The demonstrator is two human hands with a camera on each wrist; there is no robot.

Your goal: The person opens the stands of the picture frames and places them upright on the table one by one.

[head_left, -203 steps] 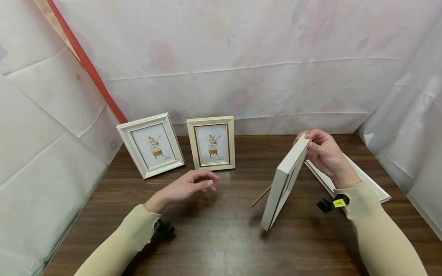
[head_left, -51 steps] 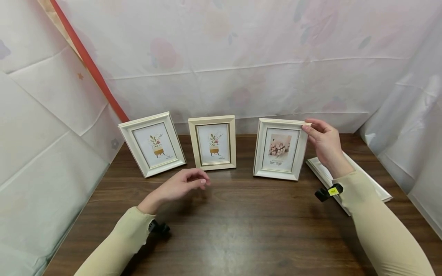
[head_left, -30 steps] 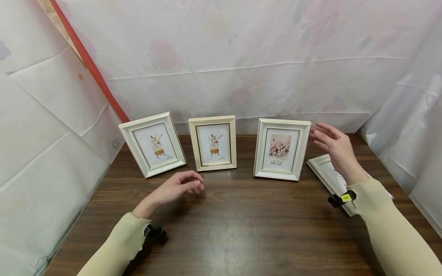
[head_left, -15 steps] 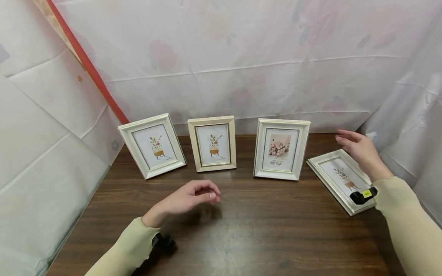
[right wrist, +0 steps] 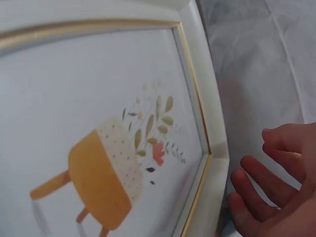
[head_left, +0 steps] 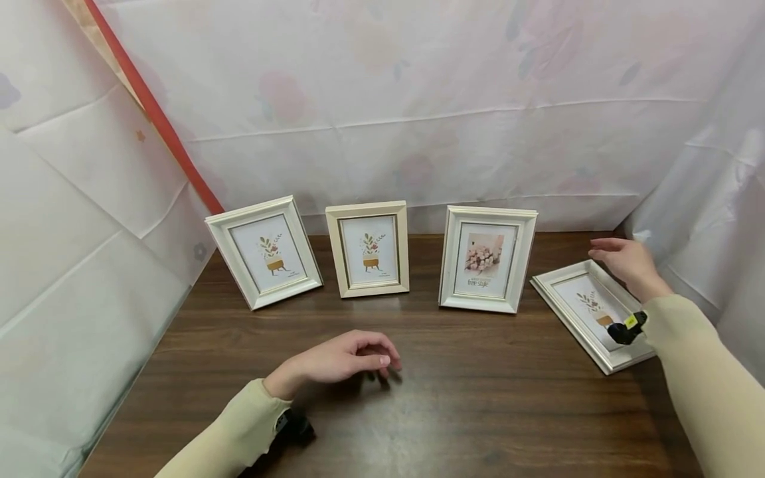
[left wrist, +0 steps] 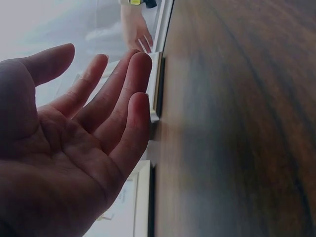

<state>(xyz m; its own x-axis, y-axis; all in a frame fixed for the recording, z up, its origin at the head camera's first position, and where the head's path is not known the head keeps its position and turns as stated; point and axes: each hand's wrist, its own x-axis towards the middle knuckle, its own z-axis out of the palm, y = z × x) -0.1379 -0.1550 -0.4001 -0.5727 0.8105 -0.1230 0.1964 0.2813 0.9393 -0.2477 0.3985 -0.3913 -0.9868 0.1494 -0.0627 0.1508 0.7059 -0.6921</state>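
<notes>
Over the table's middle, my left hand (head_left: 343,357) hovers with loosely bent fingers and holds nothing. At the far right, my right hand (head_left: 630,262) is beside the upper corner of a white picture frame (head_left: 580,299), which lies face up on the table. The right wrist view shows my fingers loosely bent and apart from the white moulding (right wrist: 202,89); the picture is a yellow plant pot with leaves. To its left, a white picture frame with a pink flower photo (head_left: 483,259) stands upright, leaning back slightly.
A cream picture frame (head_left: 367,249) and an angled white picture frame (head_left: 267,252) stand at the back left, both with plant-pot prints. The dark wooden table (head_left: 454,405) is bordered by pale patterned cloth (head_left: 418,99) behind and at both sides.
My right hand stood the white flower-photo picture frame upright at the back, let go of it and moved right to the lying picture frame. My left hand has lately drifted right and nearer me.
</notes>
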